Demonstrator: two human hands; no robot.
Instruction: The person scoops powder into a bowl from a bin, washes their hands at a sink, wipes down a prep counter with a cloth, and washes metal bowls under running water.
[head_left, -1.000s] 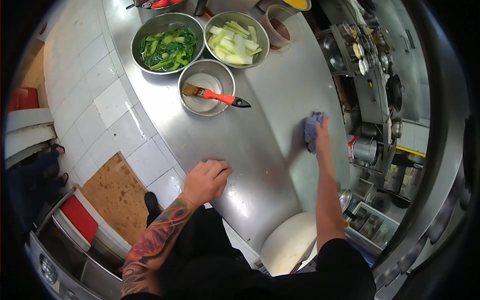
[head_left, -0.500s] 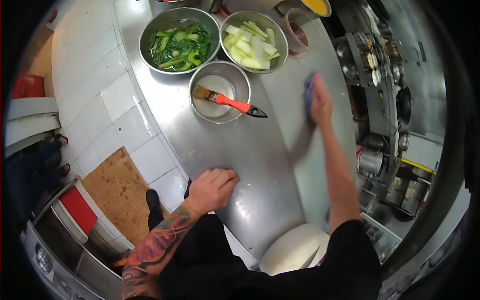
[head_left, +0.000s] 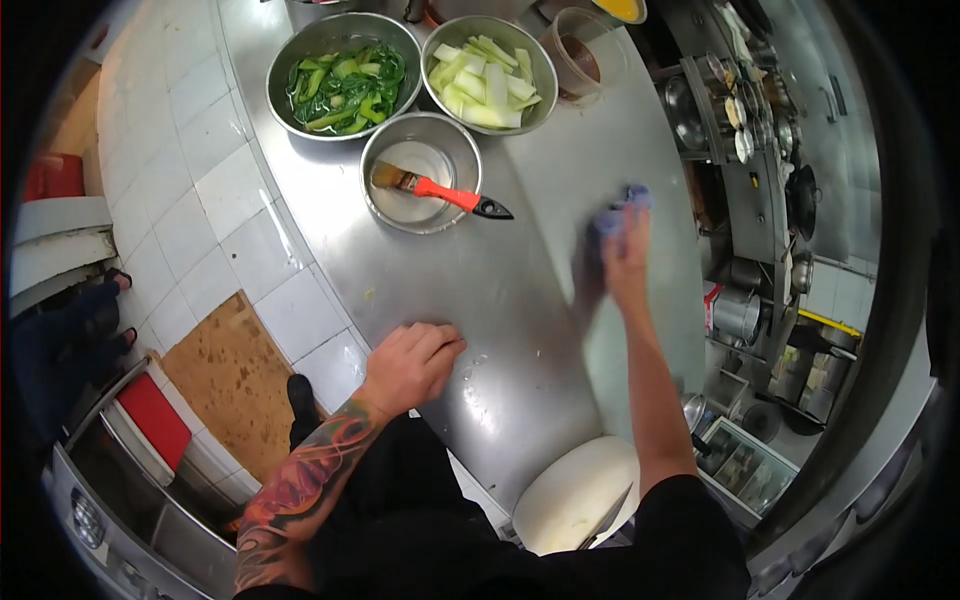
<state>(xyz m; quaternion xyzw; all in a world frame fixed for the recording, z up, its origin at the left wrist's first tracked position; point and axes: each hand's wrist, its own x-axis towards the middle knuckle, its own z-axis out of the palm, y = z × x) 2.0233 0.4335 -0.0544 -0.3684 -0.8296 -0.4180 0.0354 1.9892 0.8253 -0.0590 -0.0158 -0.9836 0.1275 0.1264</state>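
The right hand [head_left: 629, 254] grips a crumpled blue-purple cloth [head_left: 607, 222] over the silver metal bench [head_left: 525, 290]; the left hand [head_left: 412, 365], loosely fisted, rests well apart from it

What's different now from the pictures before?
The right hand moved the bluish cloth away along the table, then partway back toward the person. It didn't let go. The left hand stayed resting on the table, and the brush stayed in its bowl.
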